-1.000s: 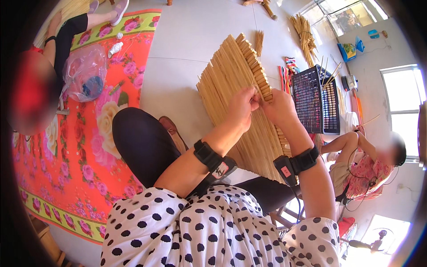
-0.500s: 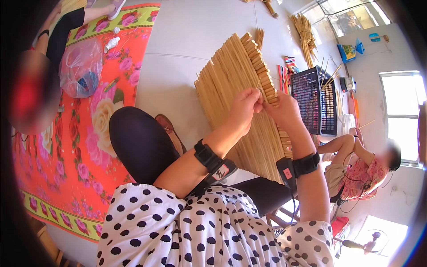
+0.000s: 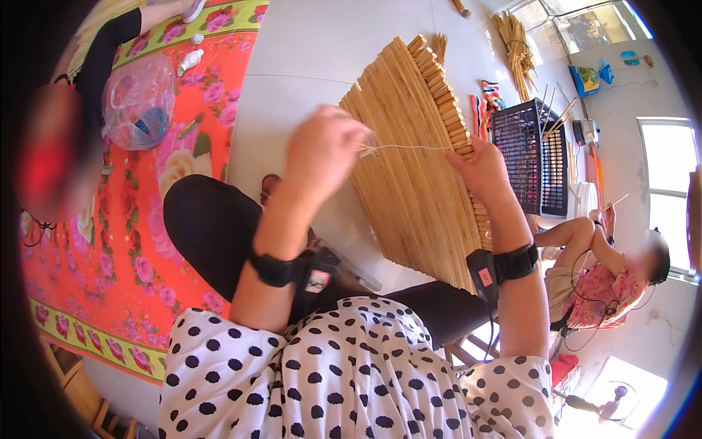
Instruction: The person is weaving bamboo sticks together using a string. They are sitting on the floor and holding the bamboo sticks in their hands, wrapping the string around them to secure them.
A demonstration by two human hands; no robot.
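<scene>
A stiff panel of straw-coloured stalks laid side by side (image 3: 398, 146) rests tilted over my lap, with a row of thick rolled ends along its right edge (image 3: 444, 99). My left hand (image 3: 325, 154), smeared by motion, is closed on a thin pale thread (image 3: 413, 147) to the left of the panel. The thread runs taut across the panel's face to its right edge, and loose strands gather by my left fingers. My right hand (image 3: 482, 172) grips that edge where the thread ends; its fingertips are partly hidden.
Beyond my right hand stands a black plastic crate (image 3: 518, 157) with sticks poking out. A stalk bundle (image 3: 517, 55) lies farther off. At left, a red floral mat (image 3: 139, 293) holds a plastic bag (image 3: 139, 102) and white thread spool (image 3: 190, 61). Two other people sit at the sides.
My left hand has pulled away leftward from the panel's edge, drawing the thread out long across it. My right hand has stayed at the edge.
</scene>
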